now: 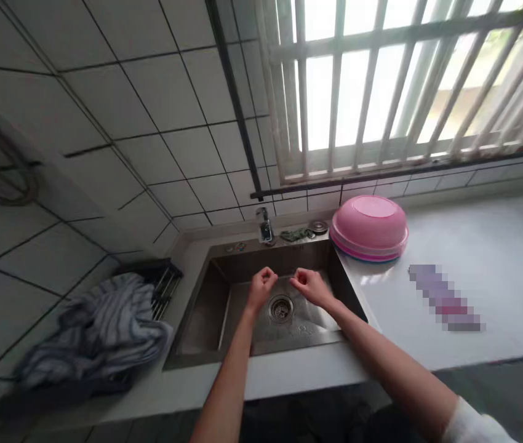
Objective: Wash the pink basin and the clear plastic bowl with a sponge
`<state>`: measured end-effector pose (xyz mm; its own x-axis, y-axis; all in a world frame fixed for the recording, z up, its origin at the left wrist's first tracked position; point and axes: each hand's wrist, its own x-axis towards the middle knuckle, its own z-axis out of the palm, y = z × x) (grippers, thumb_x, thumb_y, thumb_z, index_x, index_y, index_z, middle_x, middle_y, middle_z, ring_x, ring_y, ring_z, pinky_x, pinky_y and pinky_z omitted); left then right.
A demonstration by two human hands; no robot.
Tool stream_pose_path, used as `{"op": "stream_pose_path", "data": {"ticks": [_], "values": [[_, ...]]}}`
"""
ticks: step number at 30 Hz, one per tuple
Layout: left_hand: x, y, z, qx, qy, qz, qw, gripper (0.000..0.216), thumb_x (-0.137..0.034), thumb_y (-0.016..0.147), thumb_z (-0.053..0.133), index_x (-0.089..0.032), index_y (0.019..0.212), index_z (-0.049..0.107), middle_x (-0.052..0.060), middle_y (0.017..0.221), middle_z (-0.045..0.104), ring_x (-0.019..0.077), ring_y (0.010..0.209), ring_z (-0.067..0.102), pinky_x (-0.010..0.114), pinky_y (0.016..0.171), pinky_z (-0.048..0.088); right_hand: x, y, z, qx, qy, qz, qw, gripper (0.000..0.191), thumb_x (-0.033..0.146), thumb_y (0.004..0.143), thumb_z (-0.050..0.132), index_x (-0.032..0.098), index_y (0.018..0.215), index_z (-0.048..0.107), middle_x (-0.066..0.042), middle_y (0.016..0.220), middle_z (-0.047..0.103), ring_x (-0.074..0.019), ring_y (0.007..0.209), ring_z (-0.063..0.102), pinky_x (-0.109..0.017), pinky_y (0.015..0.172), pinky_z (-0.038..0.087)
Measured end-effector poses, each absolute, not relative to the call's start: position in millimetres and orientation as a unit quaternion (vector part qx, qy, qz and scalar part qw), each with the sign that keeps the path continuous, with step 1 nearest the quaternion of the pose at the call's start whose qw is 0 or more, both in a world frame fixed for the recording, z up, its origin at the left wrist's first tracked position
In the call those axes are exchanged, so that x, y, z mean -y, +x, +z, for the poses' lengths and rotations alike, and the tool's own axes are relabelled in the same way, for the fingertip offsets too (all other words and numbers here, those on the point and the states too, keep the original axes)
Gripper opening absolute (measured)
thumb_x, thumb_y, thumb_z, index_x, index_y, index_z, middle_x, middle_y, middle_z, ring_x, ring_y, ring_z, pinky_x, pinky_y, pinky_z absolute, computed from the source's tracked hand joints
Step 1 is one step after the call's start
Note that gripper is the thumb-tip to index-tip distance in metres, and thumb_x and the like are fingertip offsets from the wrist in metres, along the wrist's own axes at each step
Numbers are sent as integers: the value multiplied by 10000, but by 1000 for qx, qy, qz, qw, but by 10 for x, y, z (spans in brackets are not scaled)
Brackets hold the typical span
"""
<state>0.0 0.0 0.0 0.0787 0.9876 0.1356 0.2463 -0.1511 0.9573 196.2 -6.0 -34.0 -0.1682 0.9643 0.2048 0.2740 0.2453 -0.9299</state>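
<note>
Both my hands hang over the steel sink (197, 320), just above its round drain (280, 309). My left hand (261, 287) is loosely curled with the fingers closed, and nothing shows in it. My right hand (308, 286) is curled the same way, a short gap away from the left one. The tap (266, 226) stands at the sink's back edge, behind the hands. No water stream is visible.
A pink basin (370, 227) lies upside down on the white counter (496, 271) right of the sink. A striped cloth (99, 329) is heaped on a dark rack (164, 280) at the left. A green rag (296, 234) and a small round metal piece (319, 227) sit by the tap. Barred window above.
</note>
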Motion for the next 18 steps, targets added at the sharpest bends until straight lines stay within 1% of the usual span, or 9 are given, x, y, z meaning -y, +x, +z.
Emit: {"op": "stream_pose_path", "data": {"ticks": [4, 8, 14, 18], "values": [[56, 50, 9, -504, 622, 413, 435, 331, -467, 771, 685, -204, 712, 493, -80, 610, 400, 80, 538, 311, 217, 533, 223, 105, 1988, -313, 654, -476, 390, 440, 254, 406, 890, 638, 193, 753, 614, 37, 640, 572, -125, 601, 488, -233, 574, 313], [80, 65, -25, -502, 627, 384, 454, 326, -470, 788, 695, -203, 748, 510, -89, 585, 383, 78, 520, 287, 218, 515, 200, 137, 1979, -259, 663, -478, 384, 429, 211, 379, 905, 635, 188, 826, 676, 38, 631, 581, -127, 594, 499, -235, 575, 311], [60, 22, -116, -512, 644, 361, 439, 344, -505, 826, 699, -172, 881, 634, -89, 554, 380, 86, 507, 280, 224, 508, 187, 158, 1937, -230, 678, -461, 390, 419, 228, 366, 946, 616, 181, 884, 734, 35, 639, 601, -121, 592, 487, -235, 575, 302], [63, 18, -113, -516, 654, 354, 424, 355, -509, 828, 702, -161, 884, 661, -90, 551, 357, 88, 509, 274, 227, 505, 194, 152, 1931, -243, 682, -452, 393, 419, 255, 383, 958, 620, 176, 877, 743, 26, 662, 627, -119, 601, 493, -234, 582, 309]]}}
